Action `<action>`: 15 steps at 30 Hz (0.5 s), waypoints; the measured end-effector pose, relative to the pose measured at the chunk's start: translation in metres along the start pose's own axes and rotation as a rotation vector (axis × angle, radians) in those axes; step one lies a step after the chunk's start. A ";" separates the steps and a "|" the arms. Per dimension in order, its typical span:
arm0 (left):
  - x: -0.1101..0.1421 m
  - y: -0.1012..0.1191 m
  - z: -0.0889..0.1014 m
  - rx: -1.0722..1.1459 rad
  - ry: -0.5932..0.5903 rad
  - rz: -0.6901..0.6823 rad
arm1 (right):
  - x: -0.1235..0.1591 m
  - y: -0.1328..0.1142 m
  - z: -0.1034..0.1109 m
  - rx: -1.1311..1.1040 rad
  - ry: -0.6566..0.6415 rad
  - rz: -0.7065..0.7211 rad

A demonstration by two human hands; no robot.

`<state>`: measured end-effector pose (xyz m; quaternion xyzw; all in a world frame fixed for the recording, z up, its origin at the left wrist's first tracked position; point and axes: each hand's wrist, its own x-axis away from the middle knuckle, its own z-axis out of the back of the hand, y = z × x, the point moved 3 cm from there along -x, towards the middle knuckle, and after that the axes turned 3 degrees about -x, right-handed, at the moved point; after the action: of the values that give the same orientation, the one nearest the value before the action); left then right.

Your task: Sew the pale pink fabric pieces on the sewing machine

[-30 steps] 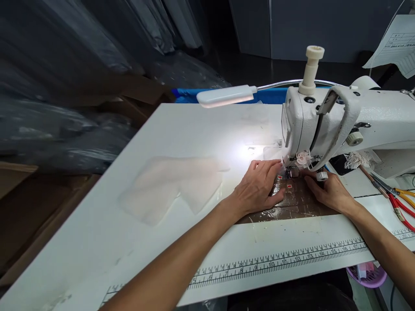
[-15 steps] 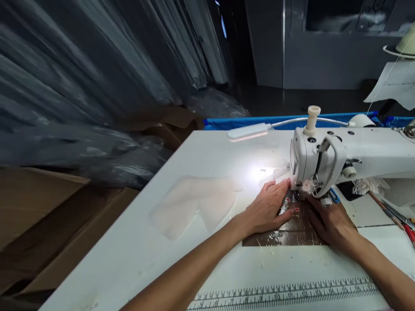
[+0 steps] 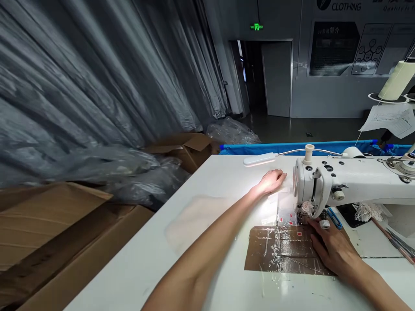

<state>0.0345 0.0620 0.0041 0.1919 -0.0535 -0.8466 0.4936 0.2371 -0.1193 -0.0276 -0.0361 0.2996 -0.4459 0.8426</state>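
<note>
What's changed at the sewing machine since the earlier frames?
The left hand has lifted off the brown patch and moved forward across the table, towards the lamp; whether it grips anything is unclear. The view has tilted up. The right hand stays beside the needle area, and the pale cloth still lies to the left.

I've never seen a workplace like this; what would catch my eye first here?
Probably the white sewing machine at the right, with the right hand close by its needle area. Next, the brightly lit left hand, reaching beyond the shiny brown patch on the white table.
</note>
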 end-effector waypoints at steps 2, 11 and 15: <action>-0.003 -0.003 -0.004 -0.039 -0.032 0.043 | 0.000 0.002 0.000 0.003 0.006 0.007; 0.039 -0.001 0.004 -0.065 -0.118 0.126 | -0.002 -0.012 0.011 0.029 0.012 0.092; 0.059 -0.015 0.018 -0.044 -0.104 0.232 | -0.005 -0.049 0.036 -0.132 0.159 0.373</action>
<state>-0.0102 0.0176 0.0005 0.1295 -0.0822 -0.7935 0.5890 0.2190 -0.1523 0.0202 0.0003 0.3953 -0.2631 0.8801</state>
